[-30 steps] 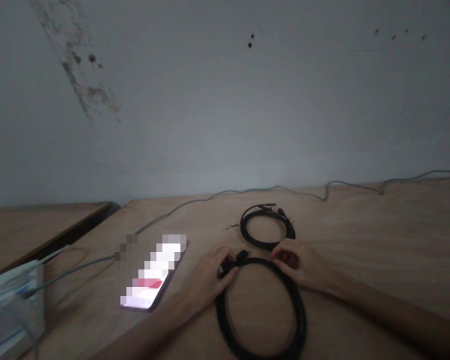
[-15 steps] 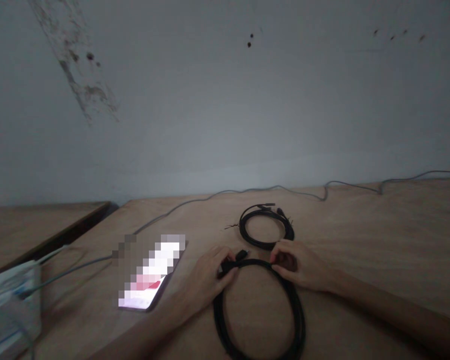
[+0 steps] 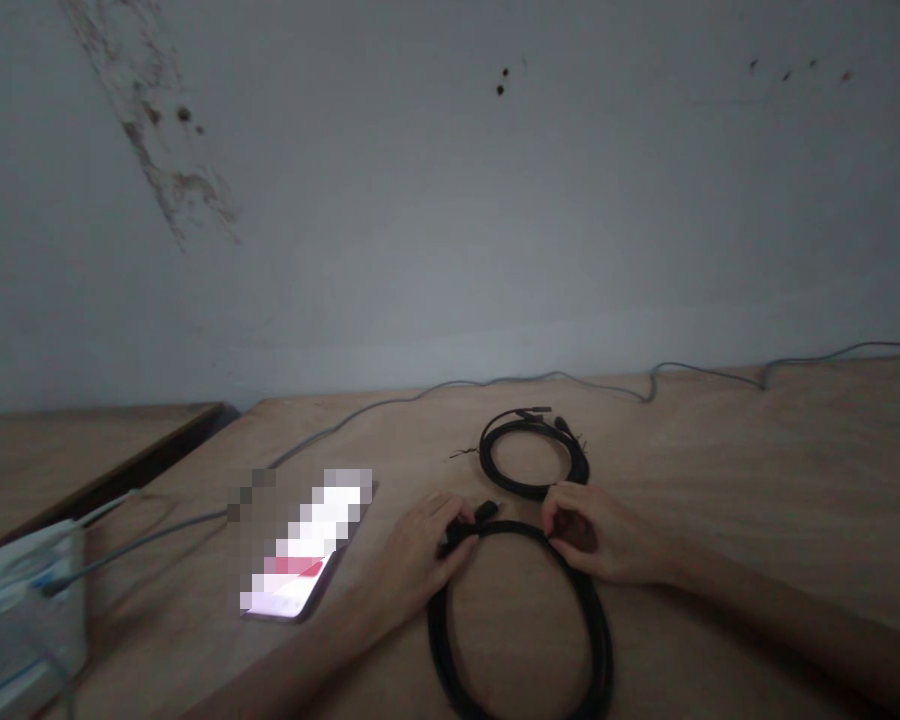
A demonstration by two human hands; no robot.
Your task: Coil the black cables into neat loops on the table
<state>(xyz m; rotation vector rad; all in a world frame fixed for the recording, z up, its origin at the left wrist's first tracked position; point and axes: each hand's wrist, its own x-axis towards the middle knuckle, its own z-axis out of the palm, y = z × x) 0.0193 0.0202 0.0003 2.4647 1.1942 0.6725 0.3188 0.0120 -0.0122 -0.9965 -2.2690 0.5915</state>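
Observation:
A large loop of black cable [image 3: 602,640] lies on the wooden table in front of me, its near edge cut off by the picture. My left hand [image 3: 429,545] pinches the upper left of this loop, where a black plug [image 3: 487,511] sticks out past the fingers. On the loop's upper right, my right hand [image 3: 596,530] closes thumb and fingertips on the cable. A smaller coiled black cable [image 3: 487,462] rests just beyond, close to the right fingers, with its plug ends at the top and thin tie ends poking out.
A phone [image 3: 289,600] with a lit, partly pixelated screen lies left of my left hand. At the far left stands a white box [image 3: 60,640] with cords. A thin grey cord [image 3: 367,408] runs along the table's back, below the stained wall [image 3: 450,220].
Almost nothing differs. Both hands keep their grip on the loop, and the whole view has shifted very slightly.

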